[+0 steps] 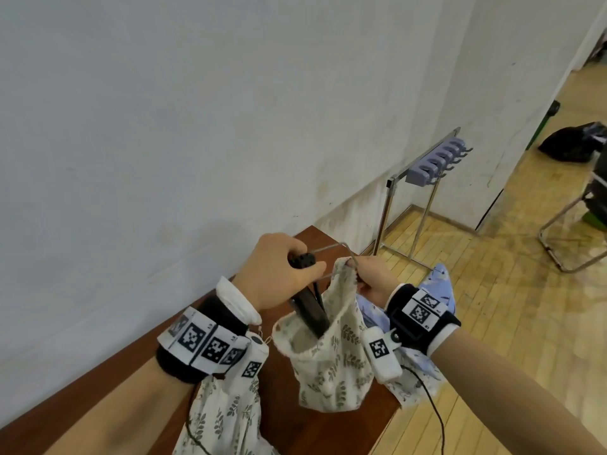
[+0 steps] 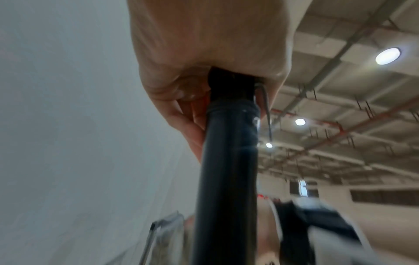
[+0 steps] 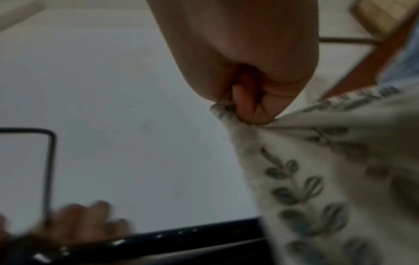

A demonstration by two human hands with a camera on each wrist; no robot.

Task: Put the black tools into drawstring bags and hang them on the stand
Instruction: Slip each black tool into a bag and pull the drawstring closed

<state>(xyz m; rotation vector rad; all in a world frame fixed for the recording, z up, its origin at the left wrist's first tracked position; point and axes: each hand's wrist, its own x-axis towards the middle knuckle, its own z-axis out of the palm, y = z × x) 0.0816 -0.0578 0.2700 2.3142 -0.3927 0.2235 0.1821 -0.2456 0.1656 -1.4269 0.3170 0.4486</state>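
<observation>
My left hand grips the upper end of a long black tool with a thin metal wire loop at its top. The tool's lower part sits inside the open mouth of a cream drawstring bag with a leaf print. My right hand pinches the bag's rim and holds it up above the table. In the left wrist view my left hand is wrapped round the black tool. In the right wrist view my right hand pinches the leaf-print bag; the black tool runs below.
A brown wooden table stands against a white wall. Another leaf-print bag lies under my left wrist and a pale blue bag lies at the table's right edge. A metal stand with a row of purple hooks stands on the wooden floor beyond the table.
</observation>
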